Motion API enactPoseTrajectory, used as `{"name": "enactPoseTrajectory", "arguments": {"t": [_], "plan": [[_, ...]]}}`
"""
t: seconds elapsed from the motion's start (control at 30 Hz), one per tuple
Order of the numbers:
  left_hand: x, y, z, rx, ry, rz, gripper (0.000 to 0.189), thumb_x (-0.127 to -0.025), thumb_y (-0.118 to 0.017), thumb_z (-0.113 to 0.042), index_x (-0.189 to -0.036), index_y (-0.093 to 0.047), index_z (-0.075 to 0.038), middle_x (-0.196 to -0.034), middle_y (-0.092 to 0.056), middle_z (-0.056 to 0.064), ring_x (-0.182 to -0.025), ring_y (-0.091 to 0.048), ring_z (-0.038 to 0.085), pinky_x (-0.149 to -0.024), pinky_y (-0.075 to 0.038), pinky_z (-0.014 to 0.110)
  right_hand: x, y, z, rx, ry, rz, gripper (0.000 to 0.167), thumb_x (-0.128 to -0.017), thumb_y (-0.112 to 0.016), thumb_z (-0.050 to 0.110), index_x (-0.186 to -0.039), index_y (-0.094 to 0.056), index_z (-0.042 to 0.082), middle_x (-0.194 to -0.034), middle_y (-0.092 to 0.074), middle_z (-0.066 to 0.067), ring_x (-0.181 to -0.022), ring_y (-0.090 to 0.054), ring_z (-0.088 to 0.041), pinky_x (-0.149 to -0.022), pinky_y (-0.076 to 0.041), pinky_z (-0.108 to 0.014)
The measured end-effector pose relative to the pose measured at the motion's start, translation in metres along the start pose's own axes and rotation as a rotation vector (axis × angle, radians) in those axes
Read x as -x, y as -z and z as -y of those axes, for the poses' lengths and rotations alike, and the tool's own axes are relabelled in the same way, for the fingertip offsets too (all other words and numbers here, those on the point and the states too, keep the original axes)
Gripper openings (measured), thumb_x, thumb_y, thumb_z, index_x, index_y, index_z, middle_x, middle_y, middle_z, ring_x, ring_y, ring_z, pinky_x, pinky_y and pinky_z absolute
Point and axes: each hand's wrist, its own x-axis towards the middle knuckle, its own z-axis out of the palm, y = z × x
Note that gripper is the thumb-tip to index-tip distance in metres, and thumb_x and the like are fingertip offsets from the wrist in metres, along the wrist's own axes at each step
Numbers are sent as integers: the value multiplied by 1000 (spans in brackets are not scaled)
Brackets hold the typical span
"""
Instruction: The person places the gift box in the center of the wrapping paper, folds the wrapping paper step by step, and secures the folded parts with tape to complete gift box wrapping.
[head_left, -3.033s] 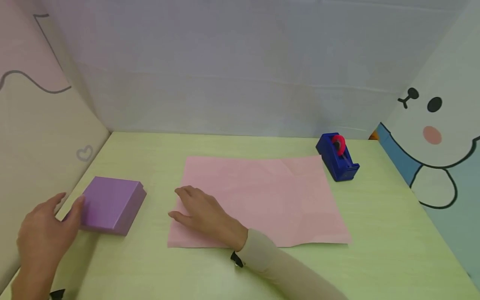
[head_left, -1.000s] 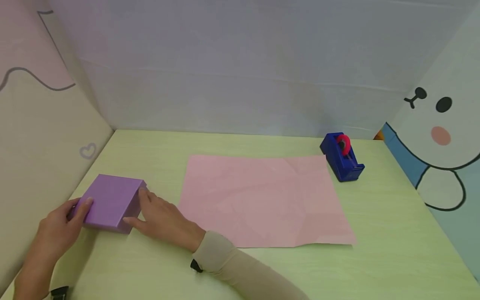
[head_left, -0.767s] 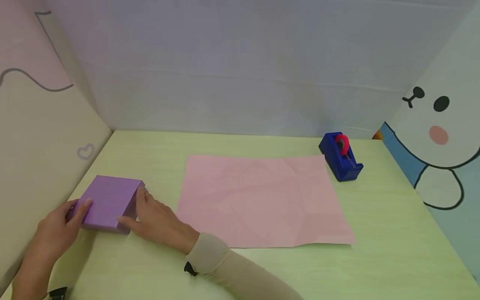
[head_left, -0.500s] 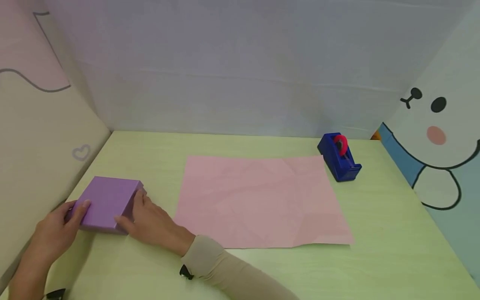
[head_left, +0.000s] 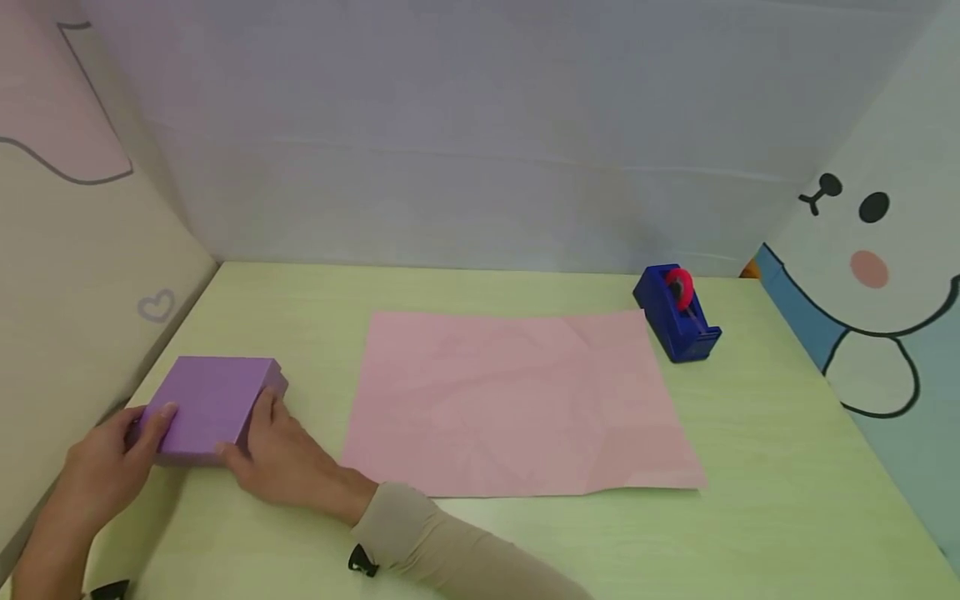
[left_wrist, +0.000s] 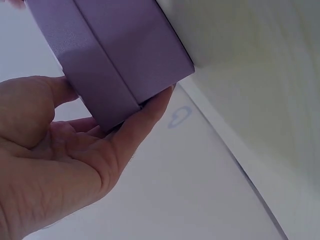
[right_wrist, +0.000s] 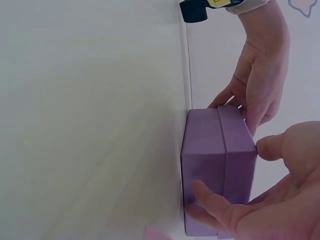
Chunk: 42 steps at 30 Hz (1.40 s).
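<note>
A purple lidded box (head_left: 206, 408) sits at the left of the table. My left hand (head_left: 108, 467) grips its left end, thumb on the lid and fingers around the far side. On the right side, my right hand (head_left: 288, 458) holds the box with its thumb at the near lid edge and its fingers along the side wall. In the left wrist view the seam between lid and base shows on the box (left_wrist: 120, 45). The right wrist view has both hands touching the box (right_wrist: 205, 172), which stands against the table surface.
A sheet of pink paper (head_left: 517, 400) lies flat across the middle of the table, lightly creased. Behind its right corner stands a blue tape dispenser (head_left: 678, 321) with a red-cored roll. Printed panels (head_left: 870, 333) and a pale back wall (head_left: 450, 142) border the table (head_left: 787, 500).
My right hand has come left from over the pink paper and taken hold of the box. My left hand has closed on its left end. Lately the box has turned slightly and shifted left.
</note>
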Motion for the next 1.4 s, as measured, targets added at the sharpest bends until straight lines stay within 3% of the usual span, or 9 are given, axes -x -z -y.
{"name": "enactPoseTrajectory", "arguments": {"t": [0.17,0.3,0.53,0.6,0.87,1.17,1.3,1.4], "plan": [[2,2,-2,-13,-13,-10,52,-109,-47,-32,-123,-54,18,-103,-59,40,-88,-55,52,-68,-43,50,3,-1,5,-49,-6,-28,73,-108,-43,37,-157,-20,-12,-161,-32,-21,-142,-39,-17,-110,-35,-16],[4,3,-5,-8,-15,-20,52,-108,-48,-31,-123,-54,19,-104,-59,42,-89,-55,54,-69,-43,52,6,1,6,-76,-7,-45,69,-108,-39,34,-157,-22,-12,-161,-33,-20,-143,-39,-18,-113,-33,-18],[8,0,-11,10,-23,-48,52,-106,-52,-31,-123,-55,18,-99,-61,38,-88,-56,51,-67,-38,39,11,8,6,-92,-35,-90,67,-110,-42,34,-158,-24,-8,-162,-34,-17,-143,-41,-19,-114,-35,-22],[8,0,-14,15,-22,-53,53,-106,-52,-31,-124,-54,19,-101,-61,39,-89,-56,51,-68,-39,40,12,11,5,-80,-27,-100,66,-110,-42,33,-158,-23,-8,-162,-33,-17,-143,-41,-19,-114,-35,-21],[11,-4,-28,40,0,-80,56,-107,-51,-32,-127,-53,20,-113,-57,47,-97,-54,60,-78,-42,65,16,17,3,-98,-24,-138,67,-110,-44,32,-159,-21,-8,-163,-31,-16,-144,-38,-17,-113,-35,-20],[16,-13,-42,52,-16,-120,54,-106,-54,-31,-127,-55,19,-113,-61,44,-96,-58,59,-75,-44,63,24,26,-7,-109,-16,-161,68,-110,-47,32,-159,-22,-9,-164,-30,-15,-145,-36,-15,-114,-35,-21],[16,-18,-50,65,-14,-131,53,-106,-55,-31,-127,-56,18,-113,-63,42,-96,-61,55,-70,-46,45,29,31,-11,-99,0,-177,67,-110,-47,30,-158,-23,-9,-163,-31,-17,-145,-37,-16,-114,-36,-22],[17,-22,-56,70,-16,-137,51,-106,-56,-31,-125,-58,17,-109,-66,39,-92,-62,49,-64,-40,30,33,34,-15,-101,4,-190,67,-109,-48,30,-158,-23,-10,-163,-32,-18,-145,-38,-16,-113,-37,-22]]}}
